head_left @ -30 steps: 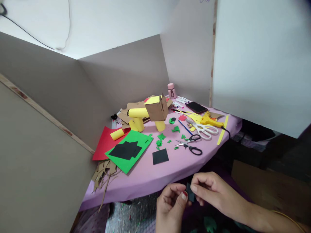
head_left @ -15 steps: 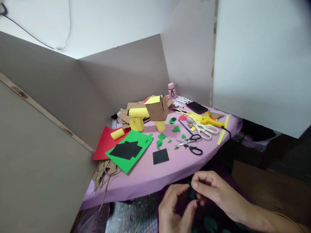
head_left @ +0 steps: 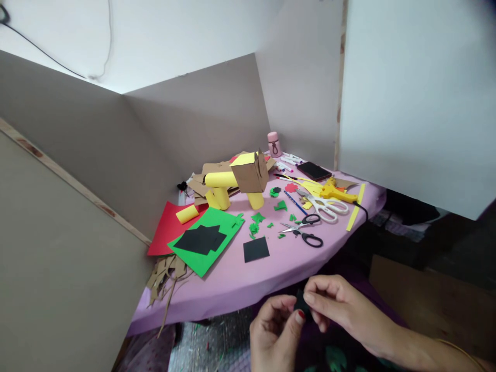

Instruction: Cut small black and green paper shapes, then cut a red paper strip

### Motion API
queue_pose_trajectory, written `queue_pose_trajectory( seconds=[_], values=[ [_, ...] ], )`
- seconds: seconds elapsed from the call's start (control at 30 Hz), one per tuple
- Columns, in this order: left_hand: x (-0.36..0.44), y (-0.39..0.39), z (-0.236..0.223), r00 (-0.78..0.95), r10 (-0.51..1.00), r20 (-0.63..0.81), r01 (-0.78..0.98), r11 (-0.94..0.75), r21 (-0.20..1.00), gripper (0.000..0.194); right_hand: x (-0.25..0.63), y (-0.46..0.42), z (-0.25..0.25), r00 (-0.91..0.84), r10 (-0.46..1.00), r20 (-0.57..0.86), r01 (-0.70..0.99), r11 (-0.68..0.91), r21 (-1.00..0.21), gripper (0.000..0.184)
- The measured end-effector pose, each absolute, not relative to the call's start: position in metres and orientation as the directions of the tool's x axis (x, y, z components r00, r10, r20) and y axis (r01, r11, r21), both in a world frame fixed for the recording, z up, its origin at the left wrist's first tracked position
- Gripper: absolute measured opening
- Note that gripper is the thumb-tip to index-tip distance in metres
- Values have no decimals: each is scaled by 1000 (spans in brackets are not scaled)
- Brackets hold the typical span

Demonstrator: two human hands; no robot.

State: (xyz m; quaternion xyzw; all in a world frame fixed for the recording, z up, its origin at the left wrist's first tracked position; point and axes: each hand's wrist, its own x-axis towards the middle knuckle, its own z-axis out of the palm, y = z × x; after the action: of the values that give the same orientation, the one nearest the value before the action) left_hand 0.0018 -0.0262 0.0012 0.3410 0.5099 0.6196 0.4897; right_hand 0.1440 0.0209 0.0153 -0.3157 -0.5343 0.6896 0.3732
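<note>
Below the table's front edge, my left hand [head_left: 273,330] and my right hand [head_left: 333,299] pinch a small piece of black paper [head_left: 301,304] between them. Fingers cover part of it, and its lower side blends into the dark clothing behind. On the table nearest my hands lies a black paper square [head_left: 256,250]. Black-handled scissors [head_left: 306,230] rest with blades apart beyond my right hand. Farther back stands a figure of yellow paper tubes [head_left: 220,181] with a brown cardboard box [head_left: 250,175] at one end.
Green paper [head_left: 201,268] bearing a black cutout [head_left: 199,240] overlaps red paper [head_left: 160,237] at left. Green scraps [head_left: 256,222] dot the middle. White scissors [head_left: 329,209], a yellow glue gun [head_left: 337,192], a phone [head_left: 313,171] and a pink bottle [head_left: 274,145] are right and back. Grey panels surround the table.
My left hand has shifted slightly left, and its thumb has turned so the red nail shows. More of the black paper is visible between my fingers. Things on the table stay put.
</note>
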Motion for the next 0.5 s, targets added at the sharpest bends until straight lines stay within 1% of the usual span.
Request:
queue_pose_trajectory(
  seconds=[0.07, 0.1, 0.13, 0.17, 0.2, 0.27, 0.3, 0.33, 0.4, 0.43, 0.5],
  values=[
    [2, -27, 2, -278, 957, -88, -275, 8, 962, 21, 144, 21, 16, -520, 853, -45, -176, -159, -971, 32],
    [2, -27, 2, -276, 960, -46, -240, -22, 971, 17, 144, 22, 16, -513, 857, -52, -180, -167, -969, 33],
    [1, -27, 2, -275, 961, 42, -165, -90, 982, 14, 144, 22, 16, -506, 860, -62, -185, -178, -966, 33],
    [1, -28, 1, -267, 948, 173, -49, -193, 980, 12, 143, 22, 16, -500, 863, -71, -190, -189, -963, 34],
    [0, -28, 1, -241, 915, 324, 93, -310, 946, 12, 143, 22, 16, -497, 864, -79, -194, -199, -961, 34],
    [-2, -29, 0, -136, 802, 581, 368, -504, 782, 16, 143, 21, 15, -505, 859, -90, -196, -216, -957, 34],
    [-3, -29, -1, -81, 746, 661, 467, -557, 686, 17, 143, 21, 15, -513, 853, -93, -195, -222, -955, 34],
    [-4, -29, -2, -36, 705, 708, 535, -585, 610, 17, 143, 20, 15, -523, 847, -95, -193, -226, -955, 34],
    [-6, -30, -4, 18, 666, 745, 592, -608, 529, 17, 143, 19, 15, -537, 839, -93, -189, -227, -955, 33],
    [-7, -31, -5, 26, 662, 749, 596, -612, 520, 15, 143, 18, 15, -540, 837, -91, -188, -226, -956, 33],
    [-8, -32, -6, 4, 675, 738, 575, -605, 550, 12, 144, 17, 16, -541, 836, -86, -195, -225, -955, 32]
  ],
)
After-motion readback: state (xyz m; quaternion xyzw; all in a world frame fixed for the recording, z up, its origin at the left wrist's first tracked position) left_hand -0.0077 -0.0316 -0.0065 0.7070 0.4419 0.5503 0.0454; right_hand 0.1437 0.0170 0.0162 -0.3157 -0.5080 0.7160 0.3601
